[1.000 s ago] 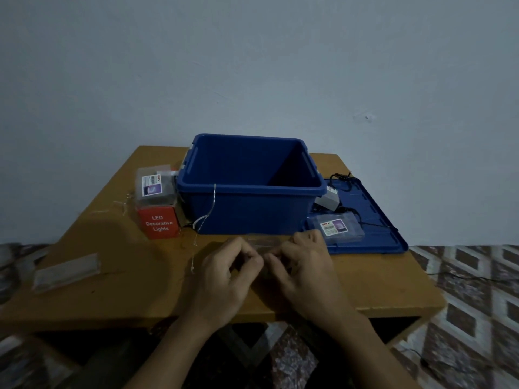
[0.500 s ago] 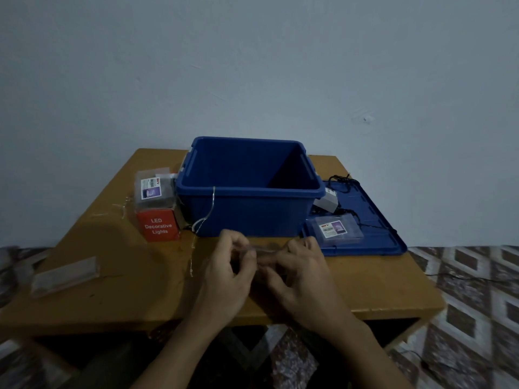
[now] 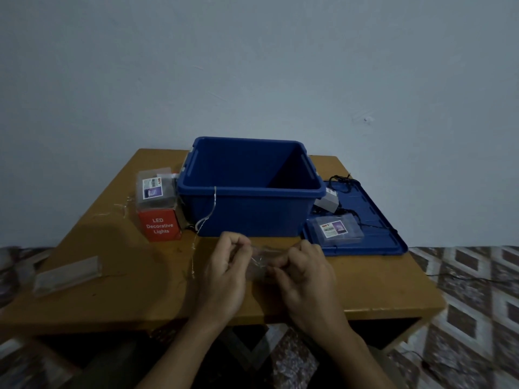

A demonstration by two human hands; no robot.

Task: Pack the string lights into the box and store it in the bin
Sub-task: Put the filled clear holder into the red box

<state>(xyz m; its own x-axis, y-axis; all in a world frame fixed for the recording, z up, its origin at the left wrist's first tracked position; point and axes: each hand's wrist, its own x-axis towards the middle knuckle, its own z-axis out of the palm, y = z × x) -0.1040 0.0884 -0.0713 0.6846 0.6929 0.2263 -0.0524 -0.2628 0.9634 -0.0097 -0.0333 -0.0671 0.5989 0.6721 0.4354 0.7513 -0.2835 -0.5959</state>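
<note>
A clear plastic box (image 3: 262,261) sits between my two hands just in front of the blue bin (image 3: 247,209). My left hand (image 3: 227,273) grips its left end with curled fingers, and my right hand (image 3: 303,272) grips its right end. A thin silver string-light wire (image 3: 209,216) hangs over the bin's front rim and trails down onto the wooden table (image 3: 134,290) left of my left hand. The bin stands open, its inside dark.
A red "LED Decorative Lights" box (image 3: 160,226) with a clear box (image 3: 154,189) on top stands left of the bin. The blue lid (image 3: 373,220) lies right of it, carrying another clear box (image 3: 334,230) and black wires (image 3: 341,181). A clear sleeve (image 3: 66,276) lies front left.
Both hands lifted the clear box slightly and shifted their fingers on it; the left hand's fingers curled tighter. The view tilted a little.
</note>
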